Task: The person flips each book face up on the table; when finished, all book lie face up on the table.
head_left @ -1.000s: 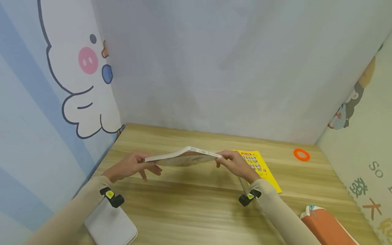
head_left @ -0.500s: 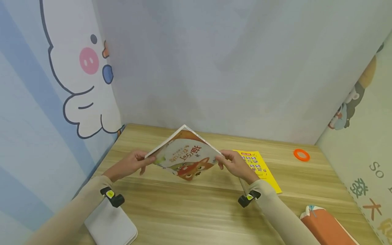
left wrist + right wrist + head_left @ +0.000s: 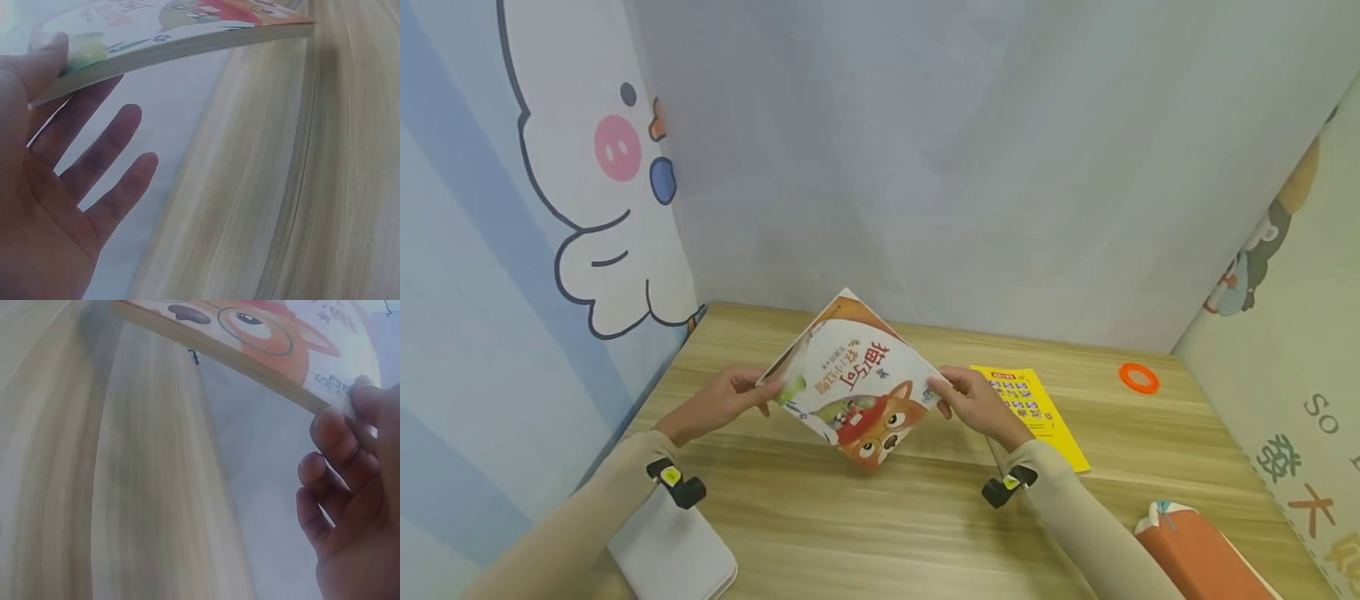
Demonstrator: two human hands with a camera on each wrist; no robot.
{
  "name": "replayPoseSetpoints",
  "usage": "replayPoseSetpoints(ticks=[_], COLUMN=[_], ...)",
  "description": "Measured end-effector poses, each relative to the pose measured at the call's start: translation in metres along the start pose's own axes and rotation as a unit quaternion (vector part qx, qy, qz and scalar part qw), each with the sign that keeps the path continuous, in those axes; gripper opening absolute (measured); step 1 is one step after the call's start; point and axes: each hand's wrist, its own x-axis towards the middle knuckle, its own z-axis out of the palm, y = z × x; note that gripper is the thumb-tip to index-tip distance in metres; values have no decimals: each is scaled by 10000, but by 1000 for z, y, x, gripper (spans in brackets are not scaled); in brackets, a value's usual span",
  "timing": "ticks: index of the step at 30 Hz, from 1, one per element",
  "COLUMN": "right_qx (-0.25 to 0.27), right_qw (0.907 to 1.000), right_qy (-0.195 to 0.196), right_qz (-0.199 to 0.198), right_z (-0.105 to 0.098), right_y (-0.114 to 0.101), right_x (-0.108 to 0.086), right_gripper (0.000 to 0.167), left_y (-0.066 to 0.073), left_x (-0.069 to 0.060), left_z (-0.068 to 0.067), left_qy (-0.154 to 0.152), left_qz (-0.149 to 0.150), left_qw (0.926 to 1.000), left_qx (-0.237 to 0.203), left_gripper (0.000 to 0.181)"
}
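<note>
Tilts the picture book (image 3: 852, 379) above the desk (image 3: 865, 542) from nearly edge-on to full cover view, raising its far corner and lowering its near one.

A brown wood-grain table (image 3: 865, 533) carries a yellow rectangular booklet (image 3: 1047, 427); right of it lie an orange ring (image 3: 1125, 377) and an oblong orange-and-white pouch (image 3: 1206, 550), well left of it a flat white case (image 3: 677, 550).

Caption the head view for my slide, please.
The left hand and right hand hold a book near opposite corners above the table, an orange ring off to the right.
</note>
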Motion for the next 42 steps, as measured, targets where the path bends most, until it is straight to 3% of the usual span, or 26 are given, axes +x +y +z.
replayPoseSetpoints(ticks=[6, 12, 19, 26, 31, 34, 37, 42], right_qx=[160, 255, 239, 79, -465, -719, -657, -35], right_qw=[9998, 9992, 9989, 9988, 9980, 9965, 9970, 9985], right_qy=[-58, -100, -146, -158, 11, 71, -4, -254], right_qz=[137, 274, 369, 453, 435, 411, 413, 478], right_z=[0, 0, 1, 5, 7, 7, 8, 13], right_y=[1, 2, 3, 9, 8, 8, 10, 17], right_x=[0, -1, -2, -3, -4, -5, -5, -7], right_gripper=[26, 24, 26, 23, 20, 21, 21, 25], left_y=[-2, -3, -7, -8, -11, -12, -12, -14], left_x=[1, 2, 0, 0, 0, -1, -1, -4], left_z=[3, 6, 9, 9, 9, 9, 9, 9], left_qy=[231, 327, 322, 335, 217, 116, 22, -126], left_qz=[-181, -136, -57, 180, 289, 213, 37, -393], left_qw=[9994, 9993, 9987, 9980, 9972, 9975, 9977, 9958], left_qx=[196, 107, 392, 513, 659, 660, 674, 819], left_gripper=[24, 46, 67, 58, 51, 50, 50, 52])
